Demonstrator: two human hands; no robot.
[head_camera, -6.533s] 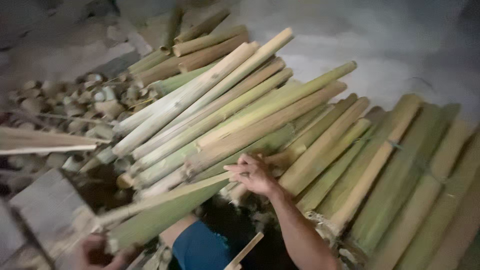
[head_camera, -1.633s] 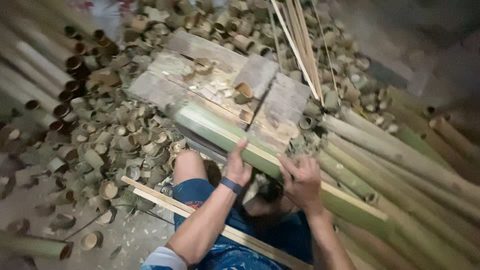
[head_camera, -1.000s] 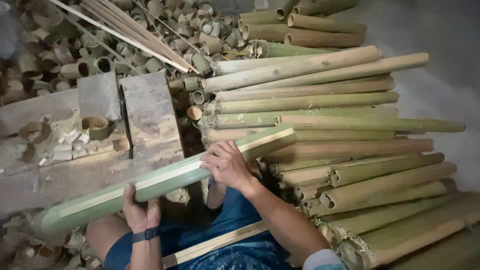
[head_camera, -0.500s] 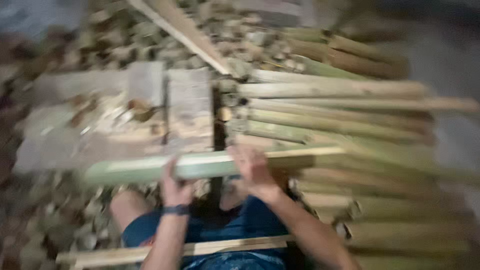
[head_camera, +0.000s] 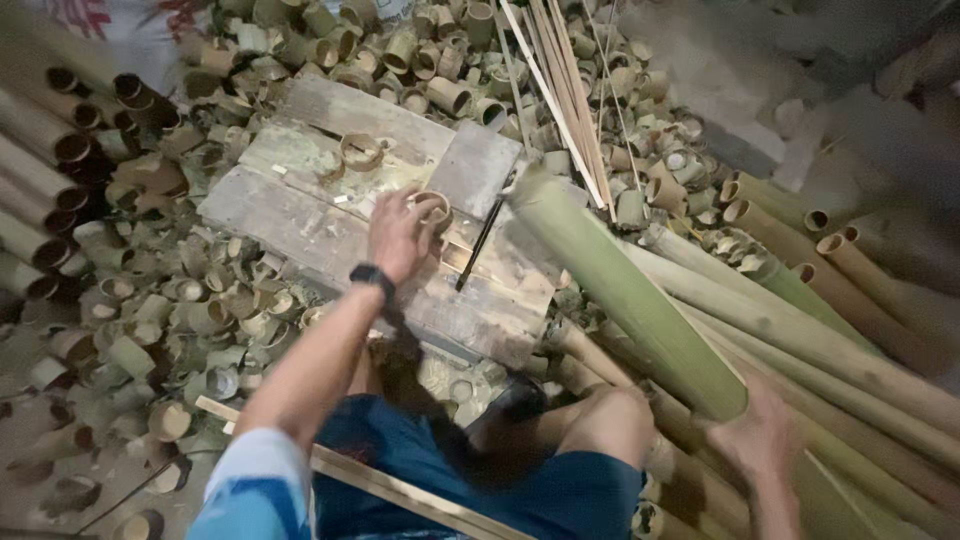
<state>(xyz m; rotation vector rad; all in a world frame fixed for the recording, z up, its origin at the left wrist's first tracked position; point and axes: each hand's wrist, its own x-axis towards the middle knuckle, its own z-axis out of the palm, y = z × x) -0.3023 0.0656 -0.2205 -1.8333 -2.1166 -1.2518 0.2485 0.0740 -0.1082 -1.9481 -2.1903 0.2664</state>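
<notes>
While the left hand (head_camera: 400, 235) pinches a cut bamboo ring (head_camera: 433, 209) off the wooden block (head_camera: 300, 225), keep it level. Just beside, the right hand (head_camera: 765, 440) should stay clamped on the green bamboo pole (head_camera: 625, 290).

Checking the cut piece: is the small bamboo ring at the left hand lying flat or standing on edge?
Lying flat: the bamboo ring shows its round opening upward on the wooden boards, with the left hand touching it.
</notes>
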